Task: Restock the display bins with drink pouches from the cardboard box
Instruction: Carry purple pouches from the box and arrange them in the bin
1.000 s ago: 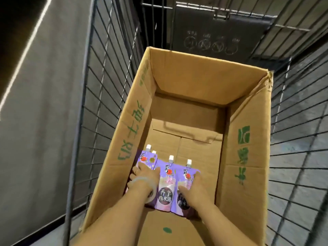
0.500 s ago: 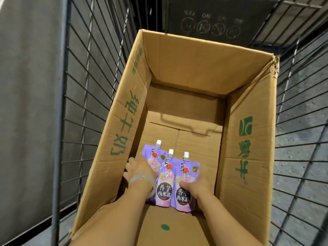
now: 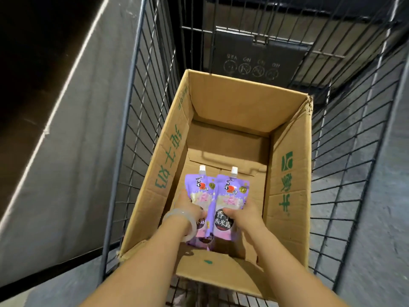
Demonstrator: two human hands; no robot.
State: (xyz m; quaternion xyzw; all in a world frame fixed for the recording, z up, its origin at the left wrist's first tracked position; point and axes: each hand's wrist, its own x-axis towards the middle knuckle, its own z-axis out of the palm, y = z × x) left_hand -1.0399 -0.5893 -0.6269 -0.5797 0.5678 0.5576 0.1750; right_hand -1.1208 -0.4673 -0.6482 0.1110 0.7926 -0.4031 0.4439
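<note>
Wire cart (image 3: 141,120) holds the cardboard box (image 3: 290,173); I've raised the pouches.
Left hand (image 3: 188,207) and right hand (image 3: 241,212) clamp the purple drink pouches (image 3: 218,202), now bunched tighter at 6 o'clock inside the box, ready to lift out.

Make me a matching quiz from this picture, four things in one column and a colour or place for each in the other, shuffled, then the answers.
1. pouches
2. box
3. bracelet
4. cart

A. brown with green print
B. on the left wrist
C. purple with white caps
D. dark wire, around the box

Pairs: 1-C, 2-A, 3-B, 4-D
</note>
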